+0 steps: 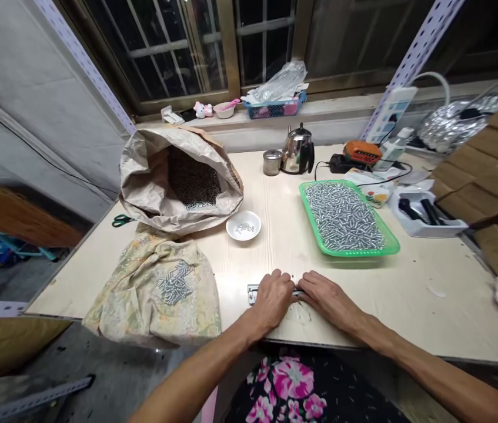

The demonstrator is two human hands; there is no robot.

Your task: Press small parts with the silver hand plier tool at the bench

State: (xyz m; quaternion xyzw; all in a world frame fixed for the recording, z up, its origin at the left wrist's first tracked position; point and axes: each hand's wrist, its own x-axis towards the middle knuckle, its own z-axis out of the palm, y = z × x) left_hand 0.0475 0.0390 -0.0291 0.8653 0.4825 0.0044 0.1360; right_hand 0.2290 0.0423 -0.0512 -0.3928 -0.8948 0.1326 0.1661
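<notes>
Near the table's front edge, my left hand (274,296) is curled over a small silvery metal fixture (252,294), whose left end shows past the fingers. My right hand (323,294) is closed at the fixture's right side, its fingertips almost meeting the left hand's. What those right fingers hold is hidden. To the left, a pile of small metal pins (175,284) lies on a patterned cloth (129,299). A green tray (390,244) full of similar shiny pins stands behind and right of my hands. A white bowl (243,218) with a few pins sits beyond my left hand.
A large open paper sack (143,176) of dark small pieces stands at the back left, with green-handled scissors (122,220) beside it. A steel kettle (298,151) and a lidded jar (271,162) are at the back. Cardboard (487,170) and a white box (434,229) line the right.
</notes>
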